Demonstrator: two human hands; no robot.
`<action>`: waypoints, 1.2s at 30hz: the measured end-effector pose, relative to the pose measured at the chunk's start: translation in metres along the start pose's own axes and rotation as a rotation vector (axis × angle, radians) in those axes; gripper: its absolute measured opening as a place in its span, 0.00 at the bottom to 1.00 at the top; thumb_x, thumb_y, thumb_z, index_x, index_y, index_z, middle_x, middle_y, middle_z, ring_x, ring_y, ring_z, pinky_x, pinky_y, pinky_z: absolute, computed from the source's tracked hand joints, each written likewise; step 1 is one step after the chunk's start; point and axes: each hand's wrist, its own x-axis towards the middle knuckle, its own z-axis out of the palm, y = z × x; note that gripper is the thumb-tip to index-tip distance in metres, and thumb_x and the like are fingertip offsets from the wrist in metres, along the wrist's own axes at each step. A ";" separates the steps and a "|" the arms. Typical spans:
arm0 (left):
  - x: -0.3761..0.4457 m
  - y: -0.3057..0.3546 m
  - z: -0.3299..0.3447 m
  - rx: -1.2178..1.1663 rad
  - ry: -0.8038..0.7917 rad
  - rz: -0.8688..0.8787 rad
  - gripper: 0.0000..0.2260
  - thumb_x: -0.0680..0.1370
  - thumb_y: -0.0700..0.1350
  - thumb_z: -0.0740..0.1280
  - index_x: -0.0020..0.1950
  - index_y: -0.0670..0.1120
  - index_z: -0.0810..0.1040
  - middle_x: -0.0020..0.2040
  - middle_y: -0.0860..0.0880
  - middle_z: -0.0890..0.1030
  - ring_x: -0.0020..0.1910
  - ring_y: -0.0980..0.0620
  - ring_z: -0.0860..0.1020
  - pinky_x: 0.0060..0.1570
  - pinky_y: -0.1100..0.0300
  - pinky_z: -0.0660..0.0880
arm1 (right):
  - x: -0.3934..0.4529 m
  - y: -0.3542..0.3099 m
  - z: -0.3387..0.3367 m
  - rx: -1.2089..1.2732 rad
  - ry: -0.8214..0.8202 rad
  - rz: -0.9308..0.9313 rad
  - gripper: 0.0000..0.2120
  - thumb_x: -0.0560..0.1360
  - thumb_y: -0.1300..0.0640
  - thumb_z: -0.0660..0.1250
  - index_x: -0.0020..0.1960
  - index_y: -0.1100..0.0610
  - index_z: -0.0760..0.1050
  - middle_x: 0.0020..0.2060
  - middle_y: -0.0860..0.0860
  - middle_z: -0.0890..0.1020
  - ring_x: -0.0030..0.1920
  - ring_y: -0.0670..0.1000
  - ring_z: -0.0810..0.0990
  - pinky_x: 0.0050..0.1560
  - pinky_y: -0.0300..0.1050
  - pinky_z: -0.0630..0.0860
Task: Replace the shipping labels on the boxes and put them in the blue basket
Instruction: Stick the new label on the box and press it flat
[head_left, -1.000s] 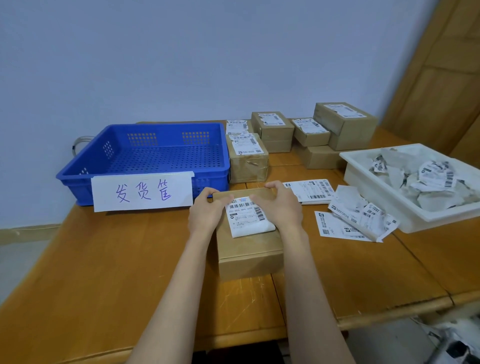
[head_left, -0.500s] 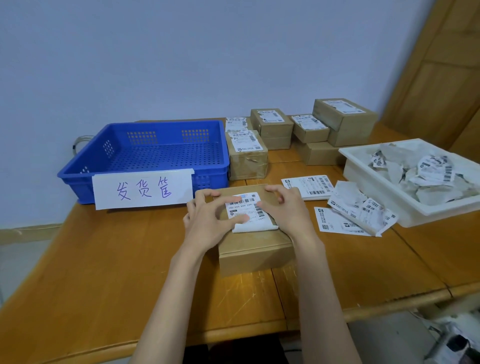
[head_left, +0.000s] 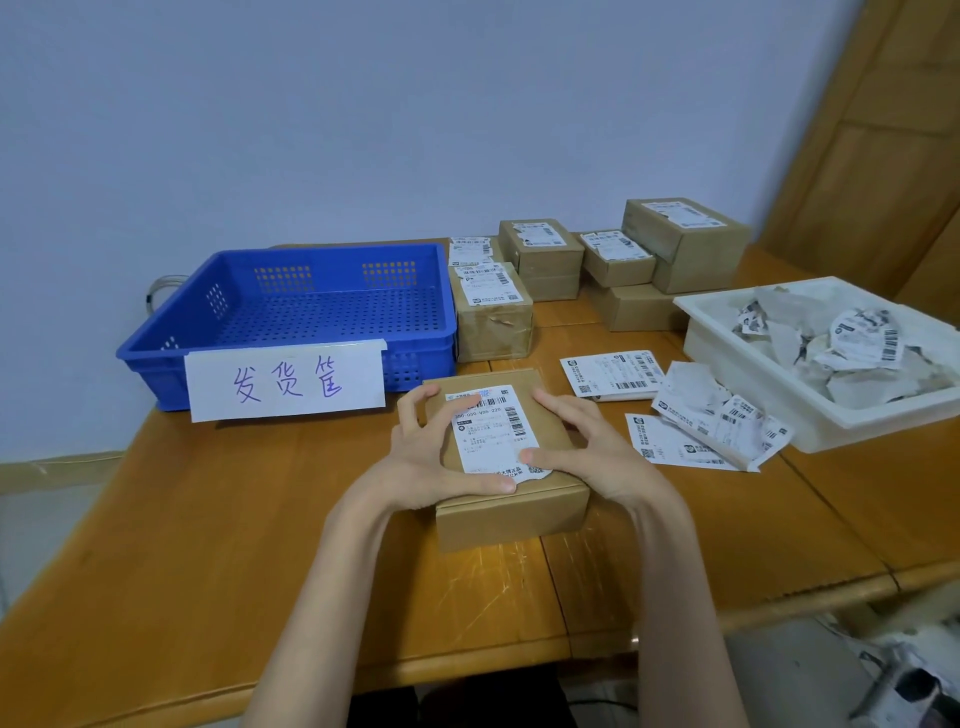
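A brown cardboard box (head_left: 511, 517) lies on the wooden table in front of me. A white shipping label (head_left: 485, 428) lies flat on its top, ragged along its near edge. My left hand (head_left: 431, 460) rests on the box's left side, thumb stretched along the label's near edge and fingertips on the lid's left edge. My right hand (head_left: 589, 444) rests on the right side, thumb pressing the label's near right corner and arched fingers touching the lid. The blue basket (head_left: 156, 358) stands at the back left with nothing inside and a handwritten paper sign on its front.
Several labelled cardboard boxes (head_left: 540, 257) are stacked behind, one (head_left: 493, 322) right beside the basket. Loose labels (head_left: 613, 371) and torn backing paper (head_left: 711, 415) lie to the right. A white tray (head_left: 769, 410) of crumpled label scraps sits at the far right.
Both thumbs have slid toward me down the label, which now lies flat and uncovered on the lid. The box has stayed in place.
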 end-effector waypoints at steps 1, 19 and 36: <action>0.001 -0.003 0.000 0.005 -0.009 0.012 0.51 0.55 0.68 0.77 0.73 0.64 0.59 0.70 0.64 0.44 0.76 0.50 0.48 0.76 0.50 0.55 | -0.003 0.001 -0.002 0.001 -0.034 0.005 0.38 0.70 0.56 0.76 0.75 0.42 0.64 0.69 0.39 0.62 0.66 0.41 0.64 0.52 0.30 0.67; 0.005 0.004 0.018 -0.030 0.229 0.049 0.35 0.64 0.63 0.75 0.66 0.56 0.67 0.74 0.55 0.52 0.75 0.48 0.57 0.72 0.47 0.62 | -0.014 -0.006 0.001 -0.039 -0.088 0.048 0.40 0.68 0.55 0.79 0.73 0.40 0.63 0.69 0.44 0.65 0.65 0.45 0.68 0.65 0.46 0.69; -0.052 0.037 0.004 -0.139 0.273 -0.061 0.29 0.76 0.60 0.68 0.73 0.53 0.65 0.67 0.54 0.74 0.64 0.53 0.73 0.61 0.56 0.71 | -0.048 -0.033 0.010 0.016 0.215 0.093 0.16 0.73 0.45 0.72 0.57 0.51 0.77 0.44 0.41 0.80 0.44 0.39 0.77 0.36 0.33 0.69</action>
